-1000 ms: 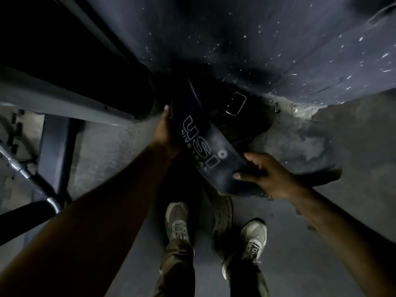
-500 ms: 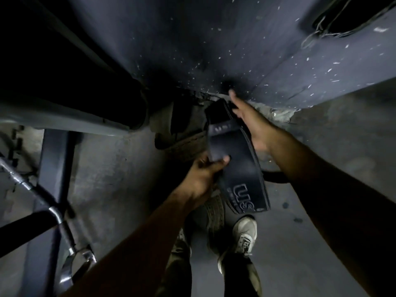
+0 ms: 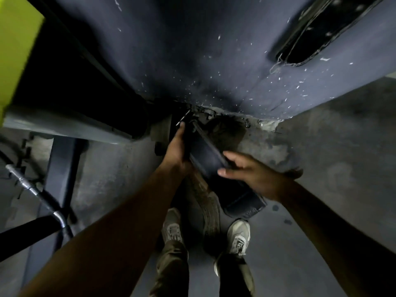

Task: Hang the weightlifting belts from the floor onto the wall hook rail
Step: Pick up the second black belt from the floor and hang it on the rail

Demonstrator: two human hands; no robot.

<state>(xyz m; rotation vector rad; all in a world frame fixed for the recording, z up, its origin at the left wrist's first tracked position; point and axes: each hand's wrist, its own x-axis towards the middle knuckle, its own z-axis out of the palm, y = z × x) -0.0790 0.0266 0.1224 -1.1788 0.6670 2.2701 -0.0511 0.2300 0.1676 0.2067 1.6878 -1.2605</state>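
A wide black weightlifting belt (image 3: 205, 155) hangs in front of me above the floor, its lower end near my right shoe. My left hand (image 3: 176, 151) grips the belt's upper end, close to its metal buckle (image 3: 182, 118). My right hand (image 3: 250, 172) holds the belt's right edge lower down, fingers wrapped over it. A second, brownish belt (image 3: 211, 209) lies on the floor between my feet. No hook rail is in view.
A dark blue wall (image 3: 214, 61) rises straight ahead, with a torn black patch (image 3: 317, 33) at the upper right. A grey machine frame (image 3: 62, 125) and a metal bar (image 3: 32, 189) stand on the left. Concrete floor (image 3: 321, 157) stretches to the right.
My left hand has moved up from the belt's middle to its buckle end. My right hand has come down from the top to the belt's right edge. The belt has turned, hiding its lettering.
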